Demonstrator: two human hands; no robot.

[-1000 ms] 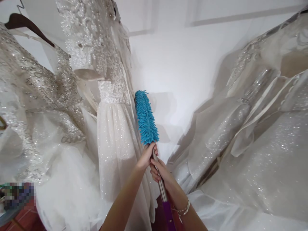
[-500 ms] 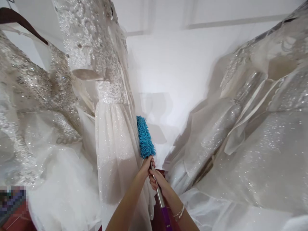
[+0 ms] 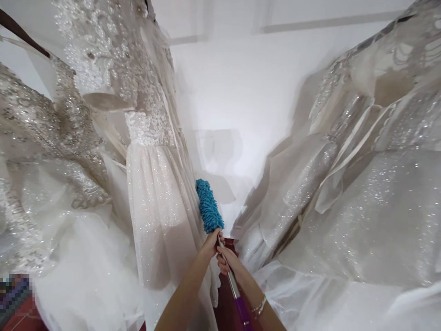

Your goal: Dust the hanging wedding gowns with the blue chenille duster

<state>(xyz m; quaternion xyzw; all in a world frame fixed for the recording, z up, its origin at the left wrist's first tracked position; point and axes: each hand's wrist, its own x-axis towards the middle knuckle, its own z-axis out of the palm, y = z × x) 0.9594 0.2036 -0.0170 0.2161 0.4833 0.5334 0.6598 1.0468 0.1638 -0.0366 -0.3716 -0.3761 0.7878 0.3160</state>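
A duster with a fluffy blue head (image 3: 208,206) and a silver-and-purple handle (image 3: 237,299) points up and away from me. My left hand (image 3: 210,242) grips the handle just under the head. My right hand (image 3: 228,260), with a bracelet on its wrist, grips the handle a little lower. The blue head lies against the glittery skirt of a white beaded dress (image 3: 155,184) that hangs in the middle left.
Another sequinned dress (image 3: 44,151) hangs at the far left, and a large sparkling gown (image 3: 361,193) fills the right side. A white wall (image 3: 241,92) stands behind the gap between them. Dark red floor (image 3: 227,303) shows below.
The duster head has dropped from the dress's waist down along the skirt, both hands moving with it. The view has shifted slightly right.
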